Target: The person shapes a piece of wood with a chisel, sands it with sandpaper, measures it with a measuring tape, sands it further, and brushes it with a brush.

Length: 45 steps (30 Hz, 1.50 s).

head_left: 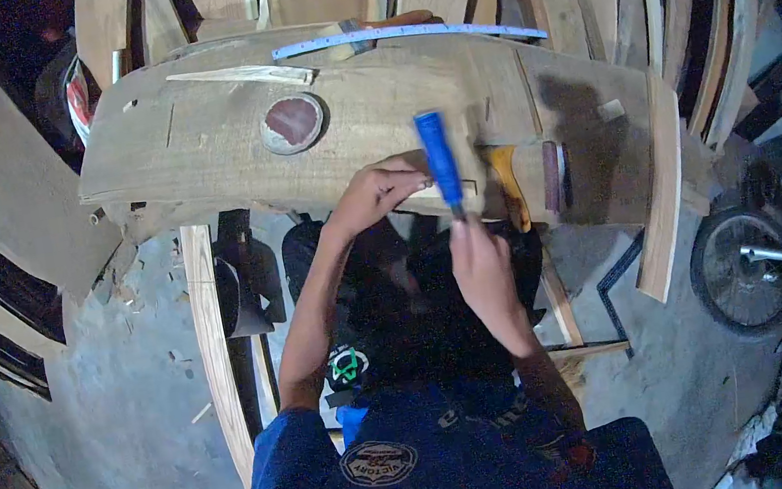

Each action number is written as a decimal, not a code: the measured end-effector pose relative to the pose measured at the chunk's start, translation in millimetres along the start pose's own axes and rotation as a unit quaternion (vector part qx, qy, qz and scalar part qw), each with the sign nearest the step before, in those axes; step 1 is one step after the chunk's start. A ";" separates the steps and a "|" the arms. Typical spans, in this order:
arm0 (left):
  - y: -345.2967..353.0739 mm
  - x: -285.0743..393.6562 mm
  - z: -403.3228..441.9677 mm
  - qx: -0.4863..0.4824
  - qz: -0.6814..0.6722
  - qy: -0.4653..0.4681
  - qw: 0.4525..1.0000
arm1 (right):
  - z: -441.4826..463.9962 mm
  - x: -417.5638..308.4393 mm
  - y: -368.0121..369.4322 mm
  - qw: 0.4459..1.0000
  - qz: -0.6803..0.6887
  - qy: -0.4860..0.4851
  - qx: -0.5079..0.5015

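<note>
My left hand (372,199) is closed at the near edge of a wooden board (389,93), its fingers pressed on a small pale wooden strip (457,190). In my right hand (484,269) is a tool with a blue handle (438,154). The handle points up and away, while its metal shaft runs down into my fingers. Its working end is hidden, so chisel or screwdriver I cannot tell. Just right of the tool lies a yellow curved handle (510,188), with a dark reddish block (555,176) beside it.
On the board are a round dish (292,124), a blue ruler strip (410,31), a brush (350,40) and a pale wood sliver (245,77). Curved planks lean along the back. A long plank (664,194) stands at the right, near a wheel (747,270).
</note>
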<state>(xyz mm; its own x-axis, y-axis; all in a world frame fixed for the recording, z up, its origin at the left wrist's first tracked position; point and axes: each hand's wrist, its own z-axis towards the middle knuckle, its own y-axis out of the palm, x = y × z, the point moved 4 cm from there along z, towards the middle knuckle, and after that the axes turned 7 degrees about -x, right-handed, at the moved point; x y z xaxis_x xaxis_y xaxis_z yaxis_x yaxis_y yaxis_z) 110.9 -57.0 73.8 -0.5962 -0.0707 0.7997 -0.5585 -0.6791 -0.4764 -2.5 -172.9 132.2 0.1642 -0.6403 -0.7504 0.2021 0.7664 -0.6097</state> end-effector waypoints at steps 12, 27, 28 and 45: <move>-0.1 -1.4 -2.4 0.013 0.046 -0.033 0.998 | 6.4 31.7 -1.8 0.994 0.049 0.096 -0.016; -7.1 -0.8 -6.1 0.176 -0.015 -0.037 0.984 | 2.6 95.4 29.0 0.990 -0.019 0.119 -0.070; -6.0 -6.8 -5.6 0.181 -0.037 -0.060 0.981 | 2.3 95.4 26.8 0.990 -0.020 0.120 -0.068; -6.7 -5.3 -1.2 0.110 0.013 -0.120 0.986 | 1.3 91.4 29.0 0.983 0.012 0.159 -0.096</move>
<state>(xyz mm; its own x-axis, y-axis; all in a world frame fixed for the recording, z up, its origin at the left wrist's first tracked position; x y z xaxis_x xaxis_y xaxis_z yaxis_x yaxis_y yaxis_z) 117.1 -51.2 72.3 -0.4394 -0.2436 0.8646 -0.3897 -0.8156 -0.4278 19.7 -209.3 46.3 -0.1493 -0.5967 -0.7884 0.0111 0.7963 -0.6048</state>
